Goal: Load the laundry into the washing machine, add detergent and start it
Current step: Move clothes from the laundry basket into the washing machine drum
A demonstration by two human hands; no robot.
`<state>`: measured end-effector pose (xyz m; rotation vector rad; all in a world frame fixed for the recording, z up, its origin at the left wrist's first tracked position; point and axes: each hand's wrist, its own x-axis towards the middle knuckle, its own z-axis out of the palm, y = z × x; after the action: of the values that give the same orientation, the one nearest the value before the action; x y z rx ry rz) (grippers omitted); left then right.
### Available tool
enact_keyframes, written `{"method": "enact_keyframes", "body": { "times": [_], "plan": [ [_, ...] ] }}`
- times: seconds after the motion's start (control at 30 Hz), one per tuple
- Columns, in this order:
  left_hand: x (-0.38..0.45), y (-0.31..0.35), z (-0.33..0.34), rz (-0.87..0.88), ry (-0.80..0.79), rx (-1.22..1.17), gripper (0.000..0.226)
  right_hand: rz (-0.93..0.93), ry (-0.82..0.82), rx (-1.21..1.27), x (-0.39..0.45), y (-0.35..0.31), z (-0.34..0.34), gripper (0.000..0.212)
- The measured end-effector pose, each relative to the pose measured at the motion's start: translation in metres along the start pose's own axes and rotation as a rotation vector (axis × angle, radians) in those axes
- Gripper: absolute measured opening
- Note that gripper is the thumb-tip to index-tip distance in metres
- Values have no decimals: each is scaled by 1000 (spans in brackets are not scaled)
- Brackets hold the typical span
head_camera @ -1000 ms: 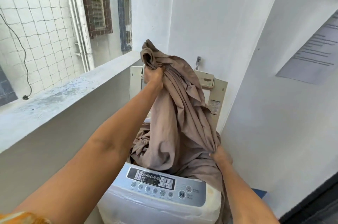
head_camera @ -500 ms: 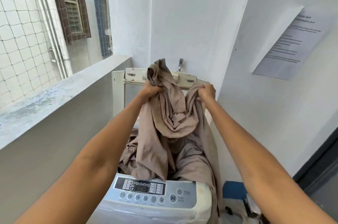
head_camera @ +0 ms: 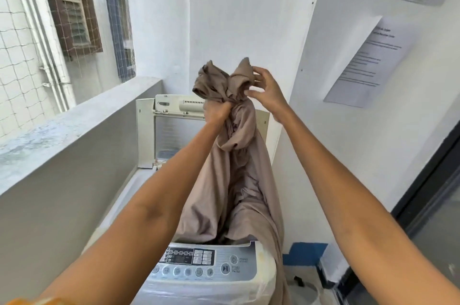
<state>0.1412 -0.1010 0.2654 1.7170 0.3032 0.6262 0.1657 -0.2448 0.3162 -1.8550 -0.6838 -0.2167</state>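
A large taupe sheet (head_camera: 239, 180) hangs bunched from my raised hands down into the open tub of a white top-load washing machine (head_camera: 263, 265). Part of the sheet trails over the machine's right side toward the floor. My left hand (head_camera: 219, 112) grips the gathered cloth in a fist. My right hand (head_camera: 265, 88) is just right of it, fingers spread and loosely curved, thumb and fingertips touching the top fold. The machine's lid (head_camera: 169, 130) stands upright behind the cloth. The control panel (head_camera: 206, 263) faces me.
A grey concrete ledge (head_camera: 74, 125) runs along the left, with netting and windows beyond it. White walls close the back and right; paper notices (head_camera: 368, 61) hang on the right wall. A dark door frame (head_camera: 433, 180) and a blue object (head_camera: 303, 253) on the floor are at lower right.
Both hands have come together and risen higher, lifting more sheet out of the tub. The right hand has loosened from a fist to spread fingers at the top fold.
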Motion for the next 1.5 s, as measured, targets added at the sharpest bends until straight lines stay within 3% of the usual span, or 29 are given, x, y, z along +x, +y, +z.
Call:
{"method": "enact_keyframes", "body": {
  "times": [0.07, 0.17, 0.2, 0.27, 0.33, 0.4, 0.53, 0.7, 0.8, 0.87, 1.0, 1.1, 1.27, 1.37, 1.5],
  "plan": [
    [11, 9, -14, -35, 108, -100, 60, 143, -39, -166, -25, 49, -8, 85],
    [33, 25, -41, -61, 230, -238, 55, 479, -334, -528, -76, 132, 5, 115],
    [39, 30, -50, -46, 274, -276, 50, 542, -364, -552, -93, 153, 17, 111],
    [43, 42, -68, -7, 341, -348, 32, 621, -266, -555, -116, 176, 47, 76],
    [41, 48, -85, 43, 388, -360, 25, 620, -110, -643, -118, 176, 65, 41],
    [44, 40, -106, 58, 408, -308, 30, 598, -37, -691, -105, 159, 66, 27],
    [50, 7, -144, -35, 294, -191, 63, 434, 78, -557, -57, 81, 47, 22],
    [33, -19, -129, 73, 69, -45, 48, 172, 256, -181, 27, -55, 40, 18],
    [43, -28, -121, 36, 78, -153, 62, 40, 382, 148, 76, -129, 34, 16],
    [72, -43, -123, 9, 126, -235, 61, -6, 338, 297, 87, -156, 34, 23],
    [95, -58, -140, 23, 188, -154, 59, -58, 217, -158, 80, -155, 29, 33],
    [79, -55, -152, 11, 252, -14, 61, -33, 209, -231, 79, -134, 30, 37],
    [55, -29, -141, 69, 211, -202, 66, 132, 170, -438, 73, -113, 46, 30],
    [46, -18, -128, 17, -13, -234, 71, 111, 111, -299, 71, -114, 65, 18],
    [28, -2, -109, 19, -322, -165, 70, 139, -193, -35, 58, -120, 83, 19]
  ]
}}
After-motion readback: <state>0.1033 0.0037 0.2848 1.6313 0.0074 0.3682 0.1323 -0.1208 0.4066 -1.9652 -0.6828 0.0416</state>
